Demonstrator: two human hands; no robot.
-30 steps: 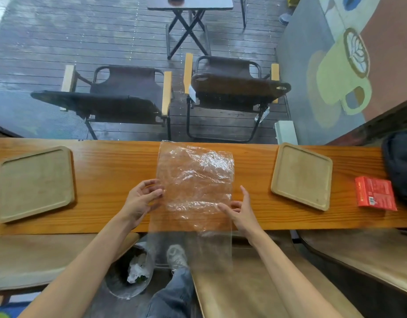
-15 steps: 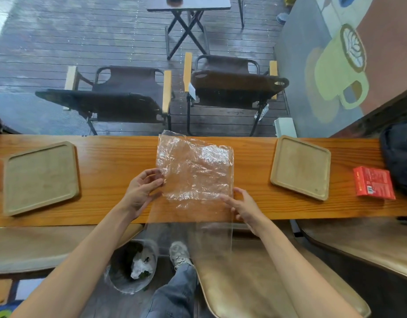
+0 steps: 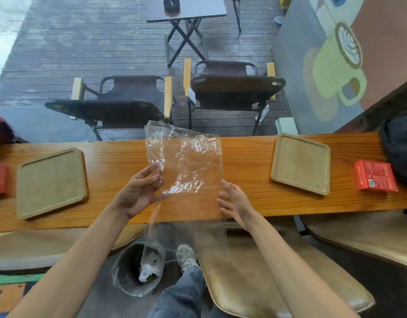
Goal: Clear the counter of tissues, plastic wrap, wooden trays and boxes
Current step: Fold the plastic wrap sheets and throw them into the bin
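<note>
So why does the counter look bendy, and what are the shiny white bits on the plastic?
Head view: the wide-angle lens bows the counter; the white patches are daylight glinting off the crinkled wrap between the left hand and right hand; edges look slightly soft.

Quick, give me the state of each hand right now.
Left hand: grip pinching the left edge of the plastic wrap.
Right hand: open, fingers straight along the wrap's right edge; contact cannot be told.
</note>
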